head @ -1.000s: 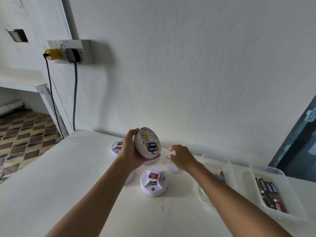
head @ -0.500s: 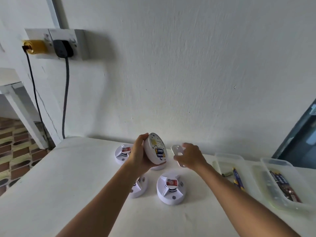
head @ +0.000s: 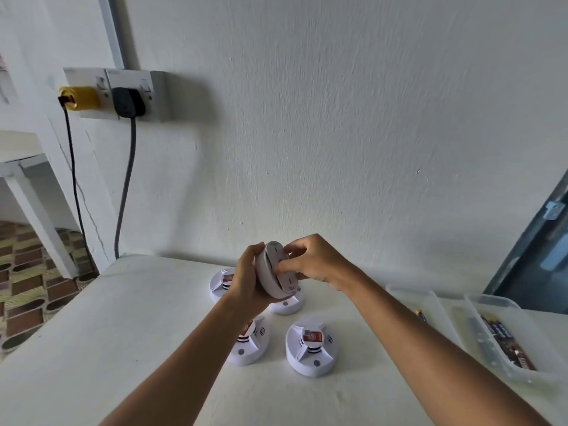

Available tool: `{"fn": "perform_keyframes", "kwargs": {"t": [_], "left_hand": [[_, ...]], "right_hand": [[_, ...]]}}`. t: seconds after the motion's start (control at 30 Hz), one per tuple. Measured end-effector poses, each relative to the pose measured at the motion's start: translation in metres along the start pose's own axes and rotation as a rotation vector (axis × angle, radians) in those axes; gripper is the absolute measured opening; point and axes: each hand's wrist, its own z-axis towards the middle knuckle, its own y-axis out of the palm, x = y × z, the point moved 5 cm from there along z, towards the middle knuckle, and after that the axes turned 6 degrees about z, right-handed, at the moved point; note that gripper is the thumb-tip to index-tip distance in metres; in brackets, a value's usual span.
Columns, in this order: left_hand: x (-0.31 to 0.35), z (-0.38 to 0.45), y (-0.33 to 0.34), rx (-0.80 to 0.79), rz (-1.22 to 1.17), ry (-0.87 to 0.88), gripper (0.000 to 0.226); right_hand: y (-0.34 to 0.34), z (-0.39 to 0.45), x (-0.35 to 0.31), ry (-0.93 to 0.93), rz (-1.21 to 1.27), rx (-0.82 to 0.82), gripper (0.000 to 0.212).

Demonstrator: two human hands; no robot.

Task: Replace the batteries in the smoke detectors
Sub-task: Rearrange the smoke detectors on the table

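My left hand grips a white round smoke detector on edge above the table, its back turned to the right. My right hand holds a white battery cover flat against that back, thumb and fingers curled on it. The batteries inside are hidden by the cover. Several other white detectors stand on the table below: one at the back left, one behind the held unit, one under my left forearm and one in front.
Two clear plastic tubs stand at the right: the nearer one with a battery, the far one with several batteries. A wall socket with two plugs and hanging cables is at the upper left. The white table ends at the left over tiled floor.
My right hand brought the white cover from beside the detector onto its back, hiding the batteries. The view shifted, so hands sit more to the right.
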Motion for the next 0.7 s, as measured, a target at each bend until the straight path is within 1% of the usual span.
{"fn": "perform_keyframes", "kwargs": {"t": [0.03, 0.17, 0.3, 0.33, 0.4, 0.47, 0.5, 0.57, 0.63, 0.67, 0.7], "left_hand": [[0.001, -0.001, 0.0, 0.001, 0.001, 0.0, 0.043], [0.002, -0.009, 0.002, -0.014, 0.022, 0.015, 0.046], [0.003, -0.018, 0.0, -0.03, 0.044, 0.058, 0.047], [0.004, -0.02, 0.001, -0.03, 0.062, 0.074, 0.045], [0.005, -0.024, 0.002, -0.013, 0.107, 0.115, 0.035], [0.007, -0.028, 0.003, -0.011, 0.141, 0.158, 0.025], [0.008, -0.03, 0.002, -0.005, 0.144, 0.173, 0.023], [0.009, -0.032, -0.002, 0.02, 0.123, 0.195, 0.027], [0.01, -0.034, -0.006, 0.044, 0.107, 0.209, 0.033], [0.012, -0.034, -0.007, 0.056, 0.099, 0.223, 0.035], [0.014, -0.035, -0.008, 0.068, 0.082, 0.245, 0.035]], "right_hand": [[-0.003, 0.001, -0.001, 0.007, -0.013, -0.003, 0.058], [-0.005, 0.0, -0.009, 0.002, -0.067, -0.036, 0.044], [0.004, -0.003, -0.015, 0.004, -0.103, -0.027, 0.047], [0.005, -0.002, -0.016, 0.005, -0.107, -0.019, 0.044], [0.009, -0.005, -0.018, 0.003, -0.118, 0.007, 0.033], [0.013, -0.008, -0.02, -0.005, -0.156, 0.056, 0.032], [0.016, -0.01, -0.019, -0.017, -0.179, 0.078, 0.035], [0.021, -0.015, -0.017, -0.075, -0.204, 0.105, 0.042], [0.024, -0.021, -0.017, -0.148, -0.142, 0.118, 0.038], [0.023, -0.025, -0.017, -0.191, -0.088, 0.142, 0.033], [0.022, -0.029, -0.016, -0.211, -0.036, 0.193, 0.033]]}}
